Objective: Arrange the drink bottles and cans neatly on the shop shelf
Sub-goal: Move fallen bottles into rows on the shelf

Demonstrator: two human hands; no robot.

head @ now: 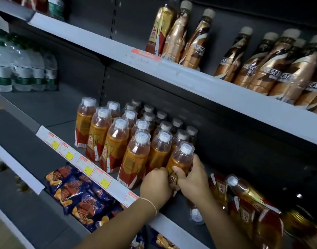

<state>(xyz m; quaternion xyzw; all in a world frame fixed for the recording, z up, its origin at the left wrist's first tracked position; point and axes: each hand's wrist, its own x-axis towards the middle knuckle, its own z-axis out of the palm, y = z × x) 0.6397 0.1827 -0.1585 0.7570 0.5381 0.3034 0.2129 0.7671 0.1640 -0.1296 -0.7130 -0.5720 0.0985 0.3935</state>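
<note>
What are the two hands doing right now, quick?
Left hand: gripping the bottom of the orange plastic drink bottle with the white cap.
Right hand: gripping the same bottle's middle, thumb across its label.

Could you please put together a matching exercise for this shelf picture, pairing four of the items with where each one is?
Things:
1. water bottles
2. coffee bottles
3. snack packets
4. amber bottle at the front right of its block

Places:
A. on the lower shelf, at the front
B. held between the left hand and the right hand
C. far left, with green labels
D. on the upper shelf, at the right

Pairs: 1-C, 2-D, 3-A, 4-B
</note>
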